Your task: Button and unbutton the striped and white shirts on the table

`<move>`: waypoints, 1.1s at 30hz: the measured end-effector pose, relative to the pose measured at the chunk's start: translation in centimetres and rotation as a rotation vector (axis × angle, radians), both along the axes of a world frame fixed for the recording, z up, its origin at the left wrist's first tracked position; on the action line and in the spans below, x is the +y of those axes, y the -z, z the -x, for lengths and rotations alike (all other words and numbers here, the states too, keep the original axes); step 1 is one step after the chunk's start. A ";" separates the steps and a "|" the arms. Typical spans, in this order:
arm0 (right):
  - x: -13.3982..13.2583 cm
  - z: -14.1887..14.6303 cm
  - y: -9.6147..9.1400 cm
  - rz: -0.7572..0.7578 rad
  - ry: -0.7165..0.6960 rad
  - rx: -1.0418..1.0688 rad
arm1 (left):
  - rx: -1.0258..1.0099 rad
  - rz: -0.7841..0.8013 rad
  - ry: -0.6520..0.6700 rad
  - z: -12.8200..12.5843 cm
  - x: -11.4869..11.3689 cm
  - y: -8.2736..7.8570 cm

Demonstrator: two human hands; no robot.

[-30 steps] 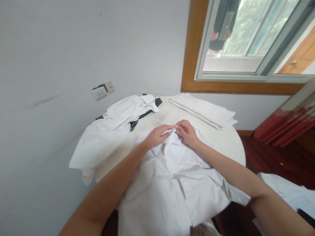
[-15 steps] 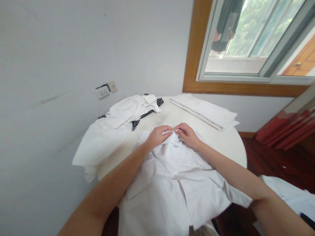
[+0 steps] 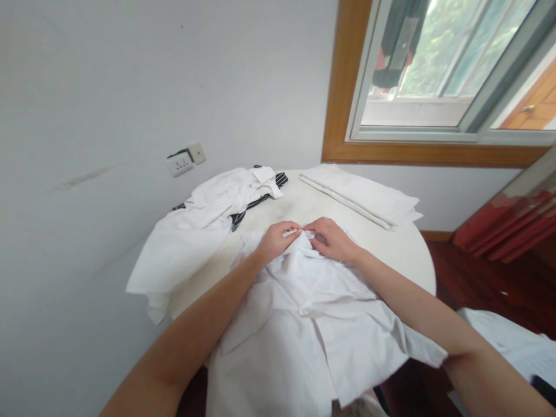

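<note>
A white shirt [image 3: 304, 324] lies spread on the round white table [image 3: 399, 255], its lower part hanging over the near edge. My left hand [image 3: 275, 240] and my right hand [image 3: 332, 238] meet at the shirt's collar at the far end. Both pinch the collar fabric with closed fingers, fingertips almost touching each other. My forearms lie across the shirt.
A crumpled white garment [image 3: 195, 231] with a black-striped piece [image 3: 249, 204] drapes over the table's left side. A folded white cloth [image 3: 360, 194] sits at the back right. A wall socket [image 3: 180, 162], a window [image 3: 434, 69] and red boards [image 3: 504, 226] surround the table.
Both hands stay pinched at the collar, shifting slightly toward the far side; the view has moved a little.
</note>
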State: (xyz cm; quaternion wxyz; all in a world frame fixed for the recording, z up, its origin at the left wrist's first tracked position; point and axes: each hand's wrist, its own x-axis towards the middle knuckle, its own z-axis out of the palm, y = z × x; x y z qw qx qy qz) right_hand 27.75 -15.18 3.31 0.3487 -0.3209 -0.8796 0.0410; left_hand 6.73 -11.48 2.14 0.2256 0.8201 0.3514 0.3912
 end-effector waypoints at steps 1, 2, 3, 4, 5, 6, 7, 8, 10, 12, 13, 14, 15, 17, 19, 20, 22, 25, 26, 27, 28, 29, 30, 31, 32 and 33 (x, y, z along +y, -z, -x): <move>0.0 0.0 0.0 -0.003 0.014 -0.006 | 0.000 -0.003 -0.002 0.0 0.0 0.0; 0.0 0.1 0.1 -0.008 0.028 -0.011 | 0.001 -0.008 -0.007 -0.1 0.0 0.1; 0.0 0.1 0.1 -0.014 0.041 -0.015 | 0.005 -0.015 -0.016 -0.1 0.0 0.1; 0.0 0.2 0.1 -0.020 0.049 -0.022 | 0.014 -0.028 -0.028 -0.2 -0.1 0.1; -0.1 0.2 0.1 -0.027 0.052 -0.031 | 0.030 -0.048 -0.041 -0.2 -0.2 0.1; -0.1 0.3 0.1 -0.036 0.052 -0.043 | 0.056 -0.074 -0.052 -0.3 -0.3 0.1; -0.1 0.3 0.2 -0.045 0.049 -0.057 | 0.089 -0.105 -0.062 -0.3 -0.4 0.1; -0.1 0.4 0.2 -0.053 0.048 -0.071 | 0.127 -0.139 -0.071 -0.3 -0.6 0.1; 0.0 0.4 0.2 -0.066 0.052 -0.092 | 0.203 -0.200 -0.093 -0.3 -0.8 0.0; 0.0 0.5 0.3 -0.077 0.070 -0.099 | 0.269 -0.240 -0.119 -0.3 -1.0 -0.2; 0.1 0.6 0.3 -0.083 0.082 -0.100 | 0.296 -0.254 -0.133 -0.3 -1.0 -0.2; 0.1 0.6 0.3 -0.088 0.096 -0.102 | 0.318 -0.265 -0.148 -0.3 -1.1 -0.3; 0.1 0.6 0.3 -0.093 0.111 -0.104 | 0.335 -0.274 -0.162 -0.3 -1.1 -0.3; 0.1 0.7 0.3 -0.094 0.138 -0.110 | 0.358 -0.285 -0.182 -0.3 -1.1 -0.3; 0.1 0.8 0.2 -0.086 0.157 -0.121 | 0.372 -0.290 -0.191 -0.3 -1.1 -0.3; 0.0 0.8 0.1 -0.081 0.164 -0.128 | 0.377 -0.292 -0.192 -0.3 -1.0 -0.2; 0.0 0.9 0.1 -0.072 0.179 -0.135 | 0.376 -0.293 -0.190 -0.3 -0.9 -0.1; -0.1 1.0 0.1 -0.070 0.202 -0.140 | 0.340 -0.281 -0.132 0.0 -0.7 -0.2; -0.1 1.0 0.1 -0.072 0.210 -0.143 | 0.320 -0.270 -0.095 0.2 -0.7 -0.3; 0.0 0.9 0.2 -0.076 0.219 -0.145 | 0.295 -0.257 -0.059 0.4 -0.6 -0.4; 0.0 0.8 0.2 -0.083 0.233 -0.144 | 0.263 -0.240 -0.036 0.6 -0.4 -0.6; 0.2 0.6 0.2 -0.092 0.253 -0.141 | 0.221 -0.224 -0.037 0.8 -0.3 -0.8; 0.3 0.4 0.2 -0.105 0.276 -0.136 | 0.169 -0.211 -0.067 1.1 -0.1 -1.0; 0.4 0.1 0.1 -0.121 0.303 -0.130 | 0.109 -0.201 -0.122 1.3 0.1 -1.1; 0.6 -0.2 0.0 -0.143 0.331 -0.124 | 0.045 -0.197 -0.194 1.6 0.3 -1.3; 0.7 -0.6 -0.1 -0.169 0.362 -0.122 | -0.017 -0.201 -0.273 1.8 0.6 -1.4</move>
